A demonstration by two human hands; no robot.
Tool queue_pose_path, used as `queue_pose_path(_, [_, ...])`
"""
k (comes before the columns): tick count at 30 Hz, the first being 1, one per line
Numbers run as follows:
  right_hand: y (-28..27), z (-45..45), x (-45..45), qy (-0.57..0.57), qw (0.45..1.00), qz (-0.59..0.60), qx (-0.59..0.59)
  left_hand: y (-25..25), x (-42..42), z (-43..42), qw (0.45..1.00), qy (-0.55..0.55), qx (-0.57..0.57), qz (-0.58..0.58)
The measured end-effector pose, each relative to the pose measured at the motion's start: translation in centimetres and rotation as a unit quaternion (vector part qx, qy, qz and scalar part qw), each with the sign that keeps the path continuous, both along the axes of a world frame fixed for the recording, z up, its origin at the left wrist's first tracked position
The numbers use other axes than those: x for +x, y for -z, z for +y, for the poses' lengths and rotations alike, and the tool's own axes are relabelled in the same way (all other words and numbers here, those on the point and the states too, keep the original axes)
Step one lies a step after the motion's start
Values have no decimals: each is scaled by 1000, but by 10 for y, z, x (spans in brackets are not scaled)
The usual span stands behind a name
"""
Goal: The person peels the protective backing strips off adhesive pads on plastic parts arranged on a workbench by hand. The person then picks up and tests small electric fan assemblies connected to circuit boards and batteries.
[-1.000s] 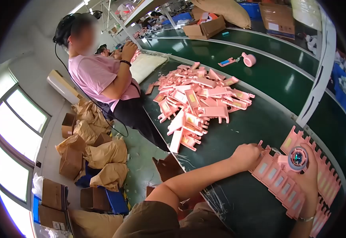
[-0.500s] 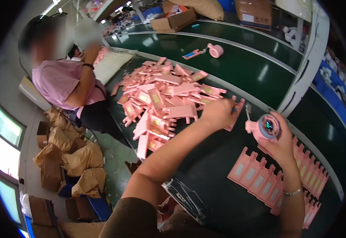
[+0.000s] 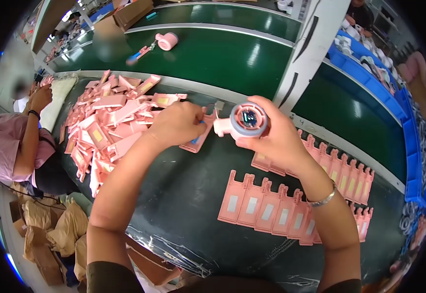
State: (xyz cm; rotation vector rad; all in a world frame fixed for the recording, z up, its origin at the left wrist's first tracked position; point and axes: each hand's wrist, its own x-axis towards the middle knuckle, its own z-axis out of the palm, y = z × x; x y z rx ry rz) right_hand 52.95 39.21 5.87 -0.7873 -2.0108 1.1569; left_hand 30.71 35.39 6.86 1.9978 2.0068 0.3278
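In my right hand (image 3: pixel 284 139) is a small pink round fan head (image 3: pixel 226 128) with a grey ring and a lit digital display facing up. My left hand (image 3: pixel 181 122) is closed at a pink plastic casing piece (image 3: pixel 204 137) with a blue part along it; the fingers hide much of both. A small pale connector (image 3: pixel 219 105) stands between the two hands, by the fan head's neck. Left of my left hand lies a heap of loose pink casing pieces (image 3: pixel 120 110). Below my right hand, flat pink panels (image 3: pixel 252 205) with pale rectangles lie side by side.
A second row of pink panels (image 3: pixel 352 183) runs behind my right forearm. On the green conveyor (image 3: pixel 213 53) lies another pink fan head (image 3: pixel 167 41) wired to a handle piece. A white post (image 3: pixel 303 53) rises beyond my right hand. At left sits a person in a pink shirt (image 3: pixel 8 146).
My view has swung to the right, so the heap and the seated person appear further left. My right hand still holds the fan head, and my left hand stays at the casing piece.
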Motion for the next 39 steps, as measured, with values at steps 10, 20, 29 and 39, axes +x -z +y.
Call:
queue_pose_path(10, [26,67,-80,325,941,-15,-97,23,-13,119,984,-154,76,-38])
queue_pose_path(20, [33,74,-81,358,919,89,-142,63,2,159,975,-157,135,-85])
queue_pose_path(29, [14,-2,-31,53,999,-4,-13,55,6,98,975,-116,130,-135])
queue_pose_path(39, [-50,-146,109,-187,972,-74,-122,47,26,69,992,-90,77,-46])
